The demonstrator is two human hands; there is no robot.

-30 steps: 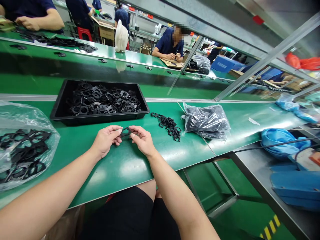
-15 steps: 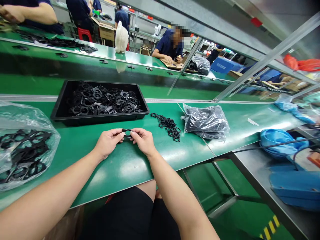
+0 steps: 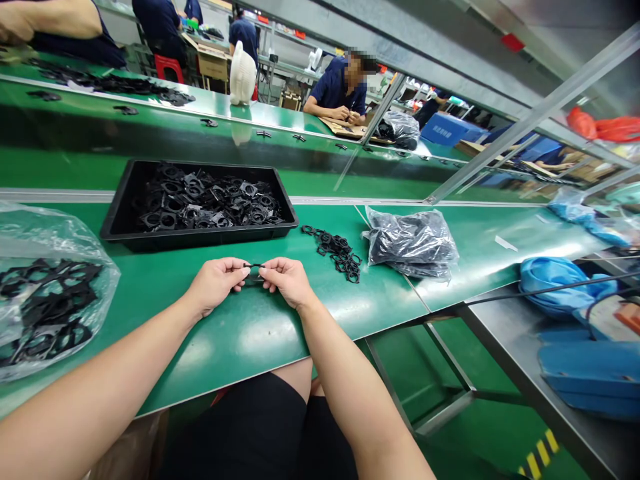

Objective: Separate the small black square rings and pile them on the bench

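Observation:
A small black ring part (image 3: 255,265) is stretched between my two hands, seen nearly edge-on above the green table (image 3: 240,340). My left hand (image 3: 220,283) pinches its left end between thumb and fingers. At its right end, the thumb and fingers of my right hand (image 3: 286,280) are closed on it too. Behind my hands stands a black tray (image 3: 200,237) holding a heap of black parts (image 3: 215,200). A loose pile of black rings (image 3: 336,250) lies on the table to the right of my right hand.
An open clear bag (image 3: 100,260) of black parts lies at the left, a closed clear bag (image 3: 413,243) to the right. Small parts lie along the green strip (image 3: 280,160) beyond. A person (image 3: 340,90) sits across; another person's arm (image 3: 65,20) shows top left.
The ring in my hands has tilted from showing its opening to nearly edge-on. My hands have barely shifted. The hands of the person across have come together.

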